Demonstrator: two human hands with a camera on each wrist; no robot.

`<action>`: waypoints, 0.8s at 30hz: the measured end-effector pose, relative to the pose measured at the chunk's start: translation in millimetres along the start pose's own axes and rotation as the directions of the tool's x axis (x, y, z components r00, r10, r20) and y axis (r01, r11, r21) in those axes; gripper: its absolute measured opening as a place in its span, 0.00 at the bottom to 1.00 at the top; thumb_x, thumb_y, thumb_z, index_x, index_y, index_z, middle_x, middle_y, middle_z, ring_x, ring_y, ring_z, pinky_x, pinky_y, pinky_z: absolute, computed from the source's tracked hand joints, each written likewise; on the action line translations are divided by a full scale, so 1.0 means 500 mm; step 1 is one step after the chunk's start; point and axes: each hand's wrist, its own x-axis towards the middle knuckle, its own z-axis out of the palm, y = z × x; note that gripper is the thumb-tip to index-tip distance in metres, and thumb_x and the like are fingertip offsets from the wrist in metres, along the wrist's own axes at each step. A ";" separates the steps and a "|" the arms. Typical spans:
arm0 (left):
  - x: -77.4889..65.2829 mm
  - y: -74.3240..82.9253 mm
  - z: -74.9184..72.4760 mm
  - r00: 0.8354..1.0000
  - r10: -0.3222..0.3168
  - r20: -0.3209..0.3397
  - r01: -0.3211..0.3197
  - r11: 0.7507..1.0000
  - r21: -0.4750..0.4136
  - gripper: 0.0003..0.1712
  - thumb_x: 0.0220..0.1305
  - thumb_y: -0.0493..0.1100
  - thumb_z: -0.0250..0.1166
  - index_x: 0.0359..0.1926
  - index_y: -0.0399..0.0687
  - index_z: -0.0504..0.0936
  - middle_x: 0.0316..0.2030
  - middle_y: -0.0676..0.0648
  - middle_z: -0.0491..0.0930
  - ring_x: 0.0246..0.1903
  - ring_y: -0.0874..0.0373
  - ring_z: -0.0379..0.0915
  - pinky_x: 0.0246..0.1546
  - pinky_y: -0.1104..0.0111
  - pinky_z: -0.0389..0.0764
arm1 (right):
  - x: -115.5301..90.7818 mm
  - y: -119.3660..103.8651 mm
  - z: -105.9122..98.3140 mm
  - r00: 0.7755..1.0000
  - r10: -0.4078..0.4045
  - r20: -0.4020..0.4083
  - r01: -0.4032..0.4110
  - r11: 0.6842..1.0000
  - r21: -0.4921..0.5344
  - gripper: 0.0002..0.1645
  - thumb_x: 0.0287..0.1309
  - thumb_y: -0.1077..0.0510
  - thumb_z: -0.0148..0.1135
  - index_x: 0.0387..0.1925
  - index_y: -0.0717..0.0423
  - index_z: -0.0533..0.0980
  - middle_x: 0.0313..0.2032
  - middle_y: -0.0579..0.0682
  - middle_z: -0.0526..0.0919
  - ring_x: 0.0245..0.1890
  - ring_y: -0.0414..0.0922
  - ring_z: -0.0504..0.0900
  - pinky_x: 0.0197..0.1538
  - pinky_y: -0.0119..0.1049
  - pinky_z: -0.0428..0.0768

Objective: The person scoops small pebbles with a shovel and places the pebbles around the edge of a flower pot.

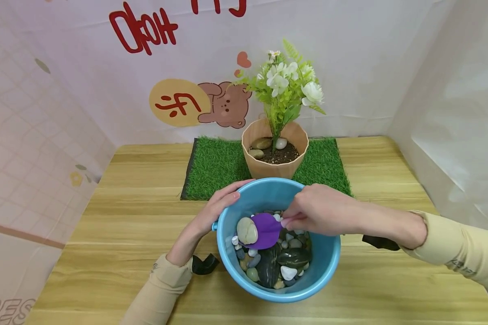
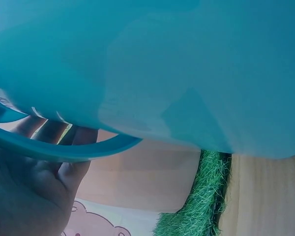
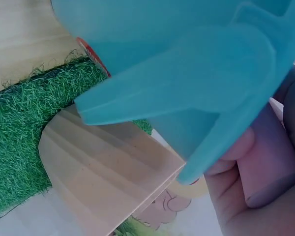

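Note:
A blue bucket [image 1: 264, 193] holds pebbles and larger dark stones [image 1: 294, 257]. My left hand [image 1: 214, 210] grips its left side, thumb at the rim, other fingers along the outer wall. In the left wrist view those fingers pass behind the curved bucket handle [image 2: 64, 150]. Reaching over the right rim, my right hand [image 1: 323, 210] holds the pink grip [image 3: 268, 157] of a small toy shovel. The shovel's purple blade [image 1: 268, 232] lies inside the bucket above the stones. A smooth beige stone [image 1: 247, 231] sits at the blade's left end.
Right behind the bucket, a peach pot [image 1: 274, 170] with white artificial flowers [image 1: 282, 79] stands on a green turf mat [image 1: 217, 167]. Soil and several stones are in the pot. The wooden table [image 1: 146, 212] extends on both sides, with a printed cloth backdrop [image 1: 341, 67] behind.

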 end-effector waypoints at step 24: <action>0.000 0.002 0.001 1.000 0.027 -0.002 -0.027 0.999 0.020 0.35 0.78 0.47 0.45 0.80 0.39 0.62 0.75 0.32 0.68 0.73 0.32 0.69 0.72 0.46 0.77 | -0.075 0.012 -0.038 0.993 0.028 -0.117 -0.013 0.992 0.126 0.13 0.69 0.48 0.68 0.49 0.44 0.90 0.41 0.39 0.94 0.32 0.24 0.89 0.34 0.21 0.84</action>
